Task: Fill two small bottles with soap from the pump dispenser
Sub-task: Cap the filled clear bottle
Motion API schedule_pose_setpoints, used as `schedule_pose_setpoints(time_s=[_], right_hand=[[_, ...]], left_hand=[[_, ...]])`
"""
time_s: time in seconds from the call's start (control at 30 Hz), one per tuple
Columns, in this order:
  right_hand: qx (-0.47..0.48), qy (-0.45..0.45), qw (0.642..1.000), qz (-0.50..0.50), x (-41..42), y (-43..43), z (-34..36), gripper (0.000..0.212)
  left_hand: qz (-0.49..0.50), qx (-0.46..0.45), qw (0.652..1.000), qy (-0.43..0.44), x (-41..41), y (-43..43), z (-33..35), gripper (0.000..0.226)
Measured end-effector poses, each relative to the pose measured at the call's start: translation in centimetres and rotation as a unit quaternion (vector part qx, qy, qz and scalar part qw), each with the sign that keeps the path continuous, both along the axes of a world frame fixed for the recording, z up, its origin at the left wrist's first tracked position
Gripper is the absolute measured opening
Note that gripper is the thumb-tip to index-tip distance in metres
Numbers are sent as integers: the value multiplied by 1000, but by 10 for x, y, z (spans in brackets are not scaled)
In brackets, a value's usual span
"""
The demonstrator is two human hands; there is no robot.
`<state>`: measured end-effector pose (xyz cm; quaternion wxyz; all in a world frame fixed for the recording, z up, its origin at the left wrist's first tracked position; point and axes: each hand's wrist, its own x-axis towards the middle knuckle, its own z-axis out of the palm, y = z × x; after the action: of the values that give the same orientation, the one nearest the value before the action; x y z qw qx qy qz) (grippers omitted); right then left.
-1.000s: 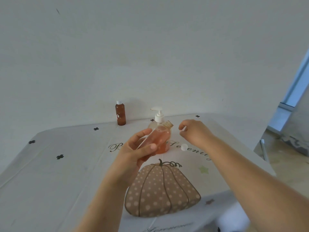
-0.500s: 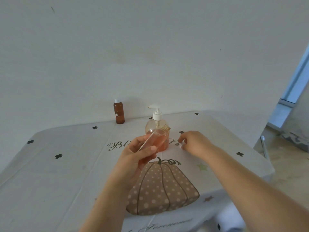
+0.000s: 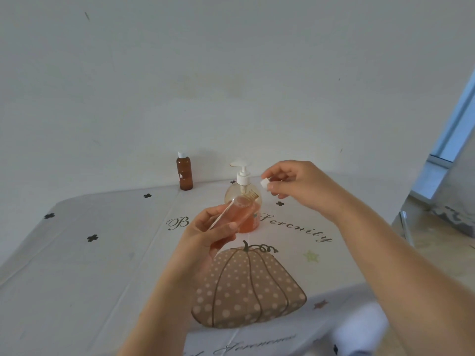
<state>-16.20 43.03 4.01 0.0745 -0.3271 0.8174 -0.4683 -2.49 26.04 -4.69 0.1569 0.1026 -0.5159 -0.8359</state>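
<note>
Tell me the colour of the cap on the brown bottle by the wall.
White cap, head view.

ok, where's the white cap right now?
Head view: the white cap is pinched by the right hand, in the air just right of the pump dispenser, above the uncapped small bottle the left hand holds.

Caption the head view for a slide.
Left hand holds an uncapped soap-filled small bottle while right hand pinches a white cap beside the pump dispenser.

Bare left forearm [image 3: 164,304], bare right forearm [image 3: 385,255].
</note>
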Motion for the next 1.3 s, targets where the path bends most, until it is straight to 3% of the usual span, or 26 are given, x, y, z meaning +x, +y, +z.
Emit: schedule_pose_setpoints(time_s=[0.4, 0.6, 0.77, 0.93, 1.07, 1.3], right_hand=[[17, -4, 996, 93, 11, -4, 5, 23], [33, 7, 995, 89, 6, -4, 8, 17], [64, -1, 993, 95, 8, -7, 9, 4], [156, 47, 986, 39, 16, -17, 6, 37], [158, 47, 986, 21, 19, -19, 4, 44], [108, 21, 988, 110, 11, -15, 9, 11]], left_hand=[[-24, -31, 999, -4, -1, -3, 5, 51], [-44, -184, 981, -28, 4, 0, 9, 46], [-14, -205, 978, -24, 4, -2, 9, 35], [-13, -187, 982, -3, 4, 0, 5, 39], [-5, -190, 982, -6, 3, 0, 6, 41], [29, -215, 976, -24, 0, -7, 11, 39]])
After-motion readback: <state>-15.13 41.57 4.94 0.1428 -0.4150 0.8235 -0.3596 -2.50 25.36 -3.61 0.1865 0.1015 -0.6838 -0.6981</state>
